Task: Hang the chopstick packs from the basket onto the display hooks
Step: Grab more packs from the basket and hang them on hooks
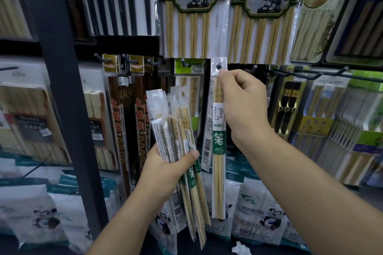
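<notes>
The right hand [244,105] pinches the clear top flap of 1 chopstick pack [218,151] between thumb and fingertips. It holds the pack upright against the display with its hang hole over the dark tip of a hook [218,66], though I cannot tell whether the hook passes through the hole. The left hand [165,170], lower and to the left, has fingers and thumb curled round a fanned bundle [176,130] of the same slim packs, tops leaning left, just beside the single pack, while larger bamboo packs [186,16] hang above and panda-printed bags [267,217] stand below.
</notes>
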